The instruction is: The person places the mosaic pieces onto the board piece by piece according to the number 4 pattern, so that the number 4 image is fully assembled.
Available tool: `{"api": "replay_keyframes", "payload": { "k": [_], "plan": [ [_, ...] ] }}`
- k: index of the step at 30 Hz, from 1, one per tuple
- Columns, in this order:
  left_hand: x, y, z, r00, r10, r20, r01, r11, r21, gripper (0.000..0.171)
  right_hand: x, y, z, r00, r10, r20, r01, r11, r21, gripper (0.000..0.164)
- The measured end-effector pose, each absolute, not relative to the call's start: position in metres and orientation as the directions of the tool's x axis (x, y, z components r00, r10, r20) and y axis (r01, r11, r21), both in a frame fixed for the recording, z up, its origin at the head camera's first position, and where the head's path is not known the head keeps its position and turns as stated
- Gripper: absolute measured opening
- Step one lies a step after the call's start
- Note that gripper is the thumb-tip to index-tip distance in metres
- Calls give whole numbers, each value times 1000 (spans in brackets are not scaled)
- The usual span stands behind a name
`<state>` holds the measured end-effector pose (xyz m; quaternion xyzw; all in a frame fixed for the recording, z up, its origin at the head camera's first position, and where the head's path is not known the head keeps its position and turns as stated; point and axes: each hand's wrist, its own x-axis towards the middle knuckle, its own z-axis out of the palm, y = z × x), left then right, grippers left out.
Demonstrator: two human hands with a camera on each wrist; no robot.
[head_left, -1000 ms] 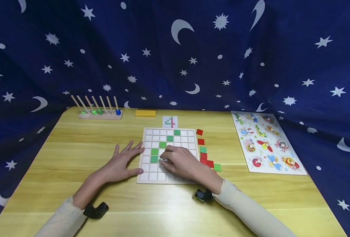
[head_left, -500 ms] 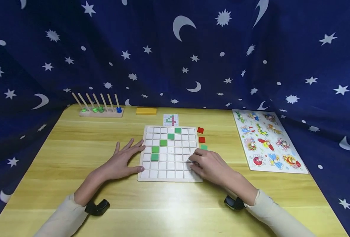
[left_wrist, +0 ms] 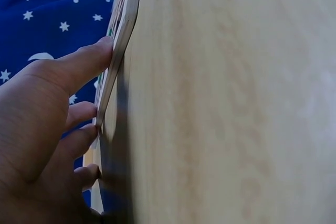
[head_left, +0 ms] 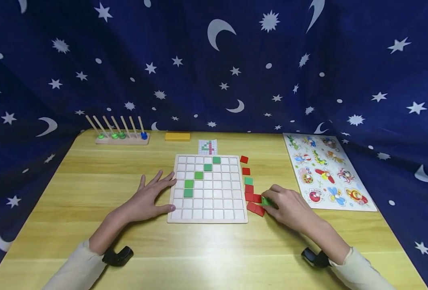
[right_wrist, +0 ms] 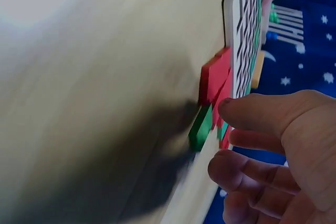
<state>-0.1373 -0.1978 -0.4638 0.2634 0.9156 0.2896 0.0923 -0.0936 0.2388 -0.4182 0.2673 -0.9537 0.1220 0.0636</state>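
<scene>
A white gridded board [head_left: 214, 205] lies on the table, with several green tiles [head_left: 199, 175] set in its squares in a stepped diagonal line. My left hand [head_left: 146, 202] rests at the board's left edge, thumb and fingertips touching it. To the right of the board, my right hand [head_left: 290, 207] is over a loose green tile [head_left: 265, 201], partly covering it. In the right wrist view, a gap shows between thumb and fingers, and the green tile [right_wrist: 200, 129] lies just beyond them. Several red tiles [head_left: 249, 197] lie beside it, near the board.
A small pattern card [head_left: 208, 147] lies behind the board. At the back left are a pegged wooden rack [head_left: 123, 139] with coloured rings and a yellow block [head_left: 178, 137]. An insect puzzle board [head_left: 326, 173] occupies the right side. A starry blue cloth [head_left: 185, 80] hangs behind.
My right hand has moved right, from over the board's middle to the loose tiles beside it. The left hand has stayed at the board's left edge.
</scene>
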Motion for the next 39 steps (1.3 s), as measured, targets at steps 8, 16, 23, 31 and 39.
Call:
{"api": "replay_keyframes", "payload": {
  "k": [8, 16, 23, 31, 39],
  "plan": [
    [-136, -200, -466, -849, 529, -10, 426, 694, 580, 81, -96, 250, -423, -862, -478, 172, -506, 836, -213, 23],
    [-137, -199, -464, -845, 534, -4, 433, 690, 580, 81, -99, 249, -428, -862, -484, 153, -507, 827, -242, 23],
    [-136, -199, -459, -846, 533, -14, 430, 697, 573, 81, -103, 247, -426, -846, -475, 243, -530, 799, -283, 22],
    [-138, -197, -460, -840, 542, -11, 439, 691, 574, 81, -112, 219, -424, -834, -492, 249, -550, 772, -317, 24],
    [-136, -198, -462, -845, 534, -9, 434, 696, 572, 81, -123, 184, -426, -793, -552, 256, -609, 716, -341, 20]
  ]
}}
